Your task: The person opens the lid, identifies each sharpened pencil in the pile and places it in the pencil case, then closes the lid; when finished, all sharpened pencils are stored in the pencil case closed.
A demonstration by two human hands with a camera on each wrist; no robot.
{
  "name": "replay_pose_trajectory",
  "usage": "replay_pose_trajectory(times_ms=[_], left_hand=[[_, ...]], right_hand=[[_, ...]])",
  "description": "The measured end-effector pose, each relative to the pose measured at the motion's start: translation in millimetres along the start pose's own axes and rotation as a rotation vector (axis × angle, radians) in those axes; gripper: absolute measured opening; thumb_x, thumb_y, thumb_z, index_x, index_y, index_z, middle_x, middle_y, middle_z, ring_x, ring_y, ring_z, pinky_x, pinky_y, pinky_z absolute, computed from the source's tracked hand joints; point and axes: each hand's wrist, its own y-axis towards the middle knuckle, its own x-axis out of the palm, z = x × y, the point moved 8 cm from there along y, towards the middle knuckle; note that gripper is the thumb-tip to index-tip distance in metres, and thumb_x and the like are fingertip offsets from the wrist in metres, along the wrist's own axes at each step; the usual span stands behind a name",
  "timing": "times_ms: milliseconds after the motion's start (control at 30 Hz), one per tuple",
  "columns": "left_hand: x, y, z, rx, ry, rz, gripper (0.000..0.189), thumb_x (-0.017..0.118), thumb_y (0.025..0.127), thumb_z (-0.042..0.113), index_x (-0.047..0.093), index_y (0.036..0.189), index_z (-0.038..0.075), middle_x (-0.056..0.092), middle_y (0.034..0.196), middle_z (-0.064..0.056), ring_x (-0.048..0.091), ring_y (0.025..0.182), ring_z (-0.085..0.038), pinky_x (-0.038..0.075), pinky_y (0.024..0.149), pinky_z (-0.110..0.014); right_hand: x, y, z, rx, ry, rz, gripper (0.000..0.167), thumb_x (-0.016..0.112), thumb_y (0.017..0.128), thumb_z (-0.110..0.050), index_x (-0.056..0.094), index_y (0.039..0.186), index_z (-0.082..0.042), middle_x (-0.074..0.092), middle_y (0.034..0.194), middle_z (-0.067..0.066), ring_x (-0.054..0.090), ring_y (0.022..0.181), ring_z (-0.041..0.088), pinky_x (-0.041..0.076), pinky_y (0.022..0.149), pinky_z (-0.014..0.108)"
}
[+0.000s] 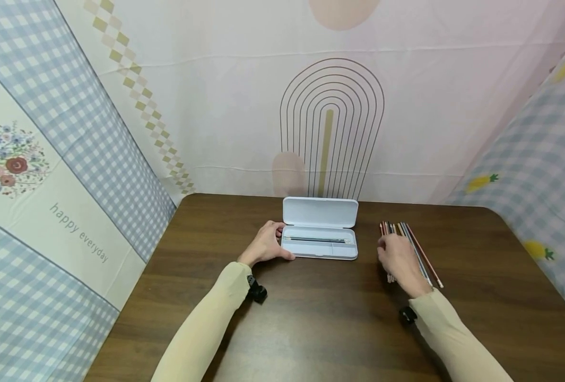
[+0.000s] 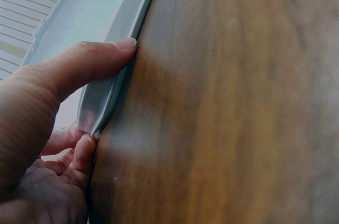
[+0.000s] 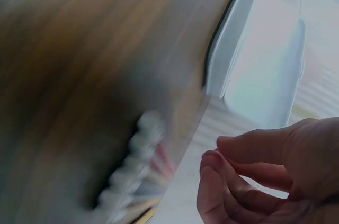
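Note:
A pale blue-white pencil case (image 1: pixel 319 251) lies on the table with its lid (image 1: pixel 320 212) raised at the back. Inside, slim dark pencils (image 1: pixel 315 240) lie lengthwise; how many is hard to tell. My left hand (image 1: pixel 267 243) grips the case's left end, thumb along the front edge and fingers round the side, as the left wrist view shows. To the right of the case, my right hand (image 1: pixel 400 257) is over a bunch of coloured pencils (image 1: pixel 423 254). In the right wrist view its fingers (image 3: pixel 212 192) are loosely bent near the thumb, with nothing visible between them.
The brown wooden table (image 1: pixel 311 318) ends at a back edge close behind the case. A patterned cloth (image 1: pixel 234 106) hangs behind it, with checked cloths (image 1: pixel 549 175) at the sides. Blurred pale pencil ends (image 3: pixel 137 155) show below the right hand.

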Motion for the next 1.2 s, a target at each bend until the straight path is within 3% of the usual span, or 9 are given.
replay_pose_trajectory(times_ms=[200,433,700,933,1200], left_hand=[[-0.2,-0.4,0.8,-0.001,0.001,-0.005,0.091,0.103,0.07,0.028,0.061,0.147,0.002,0.059,0.131,-0.012,0.057,0.117,-0.023,0.052,0.105,-0.038],[-0.7,-0.3,-0.6,0.002,-0.001,0.0,0.092,0.104,0.069,0.028,0.061,0.146,0.001,0.059,0.132,-0.012,0.057,0.117,-0.024,0.052,0.105,-0.038],[-0.2,-0.2,-0.3,0.0,0.003,0.0,0.092,0.103,0.069,0.029,0.061,0.145,0.001,0.059,0.131,-0.012,0.057,0.117,-0.023,0.051,0.105,-0.038],[-0.5,-0.7,0.0,0.0,0.004,0.003,0.091,0.104,0.068,0.028,0.061,0.145,0.001,0.059,0.13,-0.012,0.057,0.116,-0.023,0.052,0.105,-0.038],[-0.2,0.5,-0.3,0.005,0.007,0.005,0.092,0.104,0.069,0.028,0.061,0.146,0.001,0.059,0.131,-0.012,0.057,0.115,-0.023,0.052,0.104,-0.038]], right_hand=[[-5,-8.6,31,0.081,0.001,-0.055,0.021,0.06,0.097,-0.002,0.073,0.081,-0.001,0.068,0.075,0.013,0.058,0.067,0.025,0.046,0.058,0.036],[-4,-16.9,50,0.143,0.013,-0.103,0.04,0.051,0.095,0.001,0.047,0.059,-0.014,0.044,0.058,0.0,0.045,0.055,0.019,0.035,0.052,0.032],[-8,-18.5,60,0.161,0.007,-0.08,0.039,0.055,0.092,0.001,0.044,0.058,-0.015,0.047,0.059,0.001,0.048,0.057,0.021,0.036,0.053,0.033],[-6,-18.0,64,0.203,0.001,-0.118,0.038,0.058,0.091,0.0,0.044,0.059,-0.014,0.048,0.06,0.002,0.051,0.057,0.022,0.04,0.053,0.034],[-3,-16.6,65,0.233,-0.009,-0.154,0.042,0.061,0.097,-0.004,0.043,0.06,-0.015,0.042,0.058,0.0,0.05,0.056,0.021,0.041,0.054,0.034]])
